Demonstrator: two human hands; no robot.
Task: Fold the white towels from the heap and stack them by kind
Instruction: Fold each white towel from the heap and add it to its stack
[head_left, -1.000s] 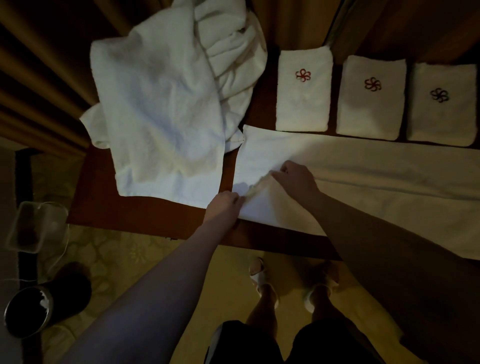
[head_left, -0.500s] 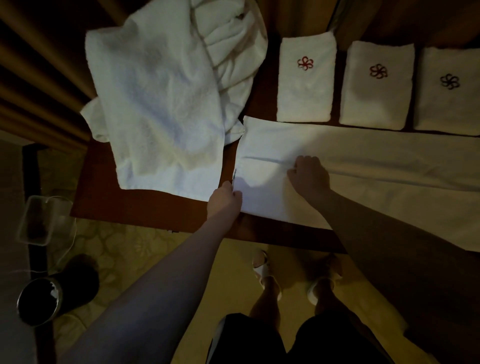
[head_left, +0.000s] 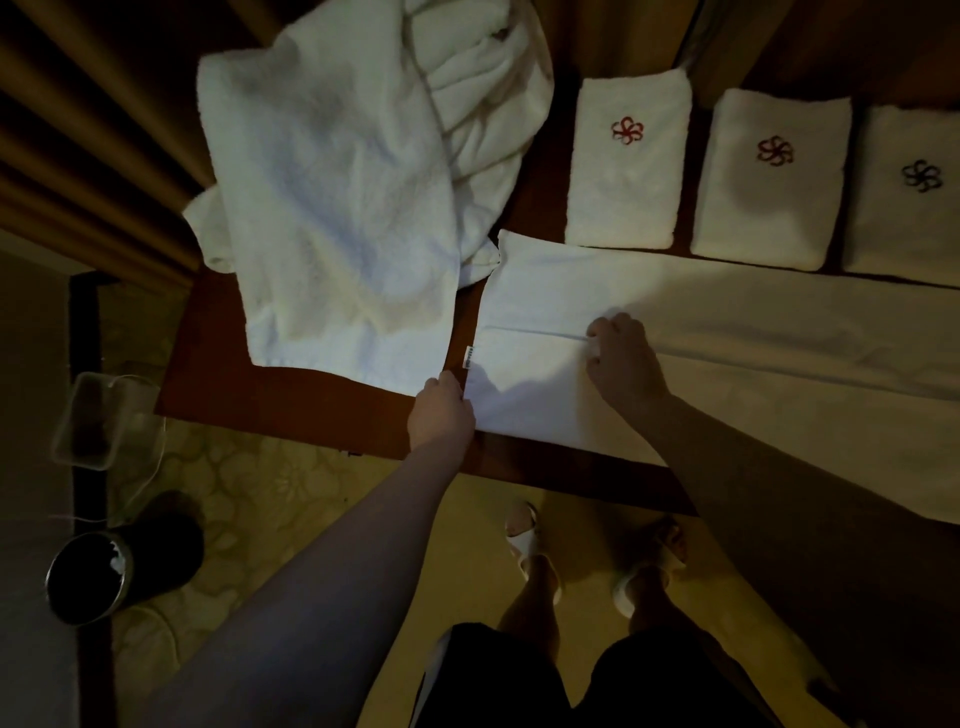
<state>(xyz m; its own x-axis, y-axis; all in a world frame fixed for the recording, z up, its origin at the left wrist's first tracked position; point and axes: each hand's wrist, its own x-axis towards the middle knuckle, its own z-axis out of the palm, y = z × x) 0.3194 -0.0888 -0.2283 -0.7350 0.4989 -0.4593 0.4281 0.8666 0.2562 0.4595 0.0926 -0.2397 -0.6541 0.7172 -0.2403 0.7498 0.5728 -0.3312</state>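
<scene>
A long white towel (head_left: 727, 322) lies flat across the brown table (head_left: 311, 400), folded lengthwise with a seam running left to right. My left hand (head_left: 441, 410) pinches its near left corner, just below a small label. My right hand (head_left: 621, 358) grips the folded edge at the seam. A heap of white towels (head_left: 353, 197) is piled at the back left. Three folded towels sit in a row at the back: two with a red flower emblem (head_left: 626, 166) (head_left: 771, 182) and one with a dark emblem (head_left: 914, 197).
The table's near edge runs just in front of my feet in white slippers (head_left: 524, 540). On the floor at left stand a clear plastic container (head_left: 101, 421) and a dark metal bin (head_left: 91, 577). Curtains hang behind the table at left.
My right hand carried the towel's near edge away from me and laid it down, forming a lengthwise fold. My left hand stayed on the near left corner.
</scene>
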